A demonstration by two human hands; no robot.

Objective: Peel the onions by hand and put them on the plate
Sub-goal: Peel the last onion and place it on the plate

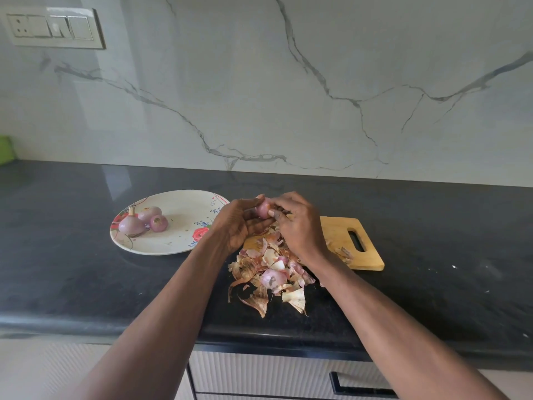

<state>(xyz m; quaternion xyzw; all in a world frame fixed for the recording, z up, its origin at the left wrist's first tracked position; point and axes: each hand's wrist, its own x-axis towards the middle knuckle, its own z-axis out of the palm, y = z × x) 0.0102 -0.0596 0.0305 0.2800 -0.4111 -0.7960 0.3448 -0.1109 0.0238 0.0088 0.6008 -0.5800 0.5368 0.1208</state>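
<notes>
Both hands are raised just above the far end of the wooden cutting board (340,238), meeting over the dark desk (86,269). The left hand (236,223) is cupped palm-up, fingers curled around the underside of a small pink onion (263,209). The right hand (297,223) comes in from the opposite side, its fingertips and thumb pinching at the onion's surface. The onion is held between the two hands, clear of the board.

Directly below the hands, a pile of onion skins (268,269) covers the near-left part of the cutting board and spills onto the desk toward the front edge. The pile consists of dry brown and pale pink pieces. One rounded pink piece (270,278) lies in the middle of the pile; whether it is a whole onion or a thick layer cannot be determined. A few loose scraps (344,253) rest on the board beside its handle slot.

The floral plate (184,243) sits on the desk just left of the hands, with the left wrist overlapping its right rim. Three peeled onions (144,222) lie grouped on the left side of the plate, touching one another.

A marble-patterned wall (288,82) rises behind the desk, with a switch panel (54,28) at upper left. A drawer front (288,376) is visible below the desk edge.
</notes>
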